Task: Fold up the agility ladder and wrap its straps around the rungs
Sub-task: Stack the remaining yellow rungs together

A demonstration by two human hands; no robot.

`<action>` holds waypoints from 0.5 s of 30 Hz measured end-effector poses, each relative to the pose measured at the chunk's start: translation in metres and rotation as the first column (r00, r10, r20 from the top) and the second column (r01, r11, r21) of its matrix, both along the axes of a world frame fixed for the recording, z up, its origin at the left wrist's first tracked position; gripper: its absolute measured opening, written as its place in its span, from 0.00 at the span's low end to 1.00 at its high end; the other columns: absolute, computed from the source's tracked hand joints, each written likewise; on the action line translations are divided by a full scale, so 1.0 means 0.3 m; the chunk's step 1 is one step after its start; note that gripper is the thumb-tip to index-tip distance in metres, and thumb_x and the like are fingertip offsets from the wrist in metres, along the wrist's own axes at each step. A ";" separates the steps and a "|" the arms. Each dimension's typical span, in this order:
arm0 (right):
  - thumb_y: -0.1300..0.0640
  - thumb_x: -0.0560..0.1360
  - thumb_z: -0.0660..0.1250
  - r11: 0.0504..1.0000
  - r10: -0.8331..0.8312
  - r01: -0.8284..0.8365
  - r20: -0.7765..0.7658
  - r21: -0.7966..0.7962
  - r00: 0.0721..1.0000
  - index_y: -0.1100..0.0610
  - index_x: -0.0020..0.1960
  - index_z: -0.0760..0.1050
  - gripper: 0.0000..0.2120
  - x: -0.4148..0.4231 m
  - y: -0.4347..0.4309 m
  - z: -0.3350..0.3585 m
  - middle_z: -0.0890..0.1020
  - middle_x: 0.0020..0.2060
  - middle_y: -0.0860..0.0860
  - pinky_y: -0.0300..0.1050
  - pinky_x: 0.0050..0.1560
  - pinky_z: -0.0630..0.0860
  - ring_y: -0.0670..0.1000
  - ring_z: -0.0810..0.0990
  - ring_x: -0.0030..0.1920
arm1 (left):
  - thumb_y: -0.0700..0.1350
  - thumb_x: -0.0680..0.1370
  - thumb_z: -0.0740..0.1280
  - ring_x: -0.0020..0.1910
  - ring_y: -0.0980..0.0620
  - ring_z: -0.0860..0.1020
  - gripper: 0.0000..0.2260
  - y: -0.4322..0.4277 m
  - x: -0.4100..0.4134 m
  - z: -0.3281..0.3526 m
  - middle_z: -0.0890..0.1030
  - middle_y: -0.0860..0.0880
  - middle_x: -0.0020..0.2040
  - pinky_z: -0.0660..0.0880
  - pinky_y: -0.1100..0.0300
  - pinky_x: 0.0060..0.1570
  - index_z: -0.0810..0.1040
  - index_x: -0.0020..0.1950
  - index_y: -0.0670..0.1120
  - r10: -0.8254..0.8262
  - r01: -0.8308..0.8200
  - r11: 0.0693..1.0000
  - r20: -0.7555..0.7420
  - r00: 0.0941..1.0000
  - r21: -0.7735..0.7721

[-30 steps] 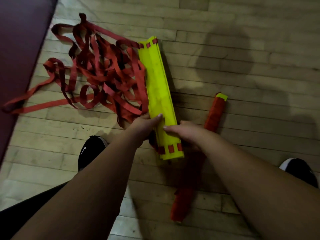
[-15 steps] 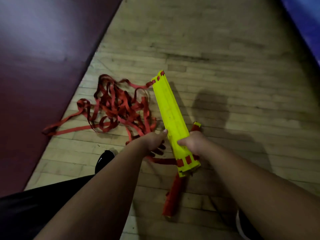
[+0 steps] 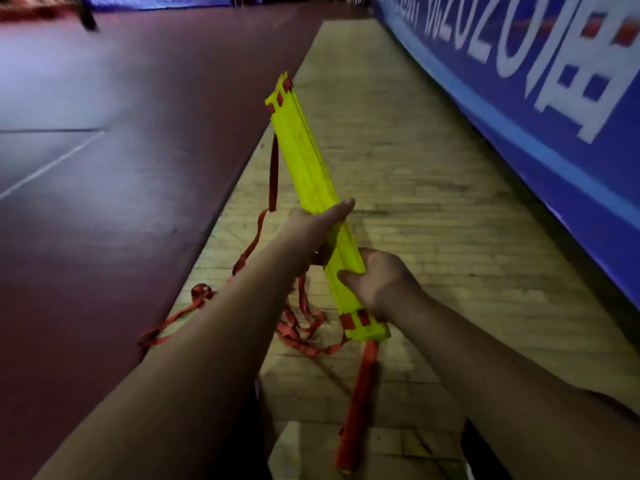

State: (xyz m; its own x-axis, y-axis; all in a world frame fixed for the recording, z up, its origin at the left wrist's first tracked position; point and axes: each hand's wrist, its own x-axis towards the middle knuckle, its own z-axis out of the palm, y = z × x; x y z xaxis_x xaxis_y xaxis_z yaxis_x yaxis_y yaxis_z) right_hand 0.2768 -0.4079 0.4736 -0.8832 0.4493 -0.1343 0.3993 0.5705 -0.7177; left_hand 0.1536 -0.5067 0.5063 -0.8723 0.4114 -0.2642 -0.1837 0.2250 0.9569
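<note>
A stack of yellow ladder rungs (image 3: 304,157) is lifted off the floor and tilted, far end up. My left hand (image 3: 313,226) grips the stack at its middle from the left, thumb across the top. My right hand (image 3: 377,278) grips the near part from the right, just above the red strap slots. Red straps (image 3: 273,168) hang from the far end and trail in loose loops (image 3: 298,327) onto the wooden floor below. A second bundle wrapped in red strap (image 3: 358,403) lies on the floor under the stack's near end.
A dark red sports mat (image 3: 121,168) covers the floor to the left of the wooden strip (image 3: 415,188). A blue banner barrier with white lettering (image 3: 536,98) runs along the right. My dark trouser legs show at the bottom.
Both hands have raised the rung stack from the floor to chest height and tilted it up. The straps have been pulled out of their heap and now dangle. My view has swung upward.
</note>
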 end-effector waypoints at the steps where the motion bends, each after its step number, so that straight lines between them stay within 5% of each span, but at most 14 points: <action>1: 0.46 0.80 0.73 1.000 0.008 -0.008 -0.016 0.010 1.000 0.49 0.61 0.84 0.13 0.015 -0.016 0.004 0.87 0.49 0.52 0.48 0.47 0.82 0.56 0.86 0.49 | 0.58 0.75 0.81 0.36 0.47 0.83 0.22 -0.010 0.014 0.013 0.83 0.46 0.42 0.79 0.55 0.30 0.80 0.56 0.43 0.033 -0.033 0.999 0.000 0.999 0.010; 4: 0.39 0.74 0.77 0.962 0.054 -0.067 -0.056 -0.264 0.997 0.48 0.61 0.85 0.20 0.083 -0.033 -0.040 0.89 0.48 0.48 0.50 0.54 0.85 0.52 0.88 0.49 | 0.50 0.78 0.75 0.35 0.45 0.81 0.20 -0.055 0.041 -0.012 0.81 0.41 0.46 0.76 0.58 0.26 0.77 0.64 0.42 0.050 -0.053 0.997 0.043 0.998 0.048; 6: 0.32 0.65 0.82 0.829 0.018 -0.038 -0.041 -0.559 0.999 0.48 0.66 0.85 0.35 0.110 -0.017 -0.106 0.90 0.56 0.48 0.59 0.66 0.83 0.53 0.88 0.58 | 0.45 0.78 0.73 0.38 0.42 0.83 0.17 -0.085 0.051 -0.067 0.83 0.35 0.51 0.81 0.54 0.28 0.77 0.66 0.42 0.054 -0.063 0.994 0.098 0.994 0.094; 9: 0.22 0.56 0.81 0.664 -0.072 0.075 0.036 -0.744 0.997 0.47 0.68 0.84 0.47 0.077 0.057 -0.206 0.85 0.67 0.49 0.69 0.72 0.76 0.60 0.81 0.71 | 0.35 0.80 0.69 0.44 0.41 0.87 0.16 -0.088 0.052 -0.136 0.85 0.34 0.56 0.85 0.48 0.38 0.79 0.67 0.43 0.029 -0.048 0.990 0.140 0.990 0.134; 15: 0.33 0.73 0.79 0.596 -0.075 0.101 0.070 -0.796 0.995 0.56 0.64 0.85 0.31 0.013 0.171 -0.195 0.90 0.53 0.55 0.62 0.61 0.85 0.60 0.89 0.56 | 0.28 0.80 0.64 0.48 0.36 0.87 0.19 -0.035 0.048 -0.142 0.86 0.35 0.54 0.86 0.45 0.42 0.77 0.69 0.41 -0.151 0.113 0.971 0.171 0.974 0.210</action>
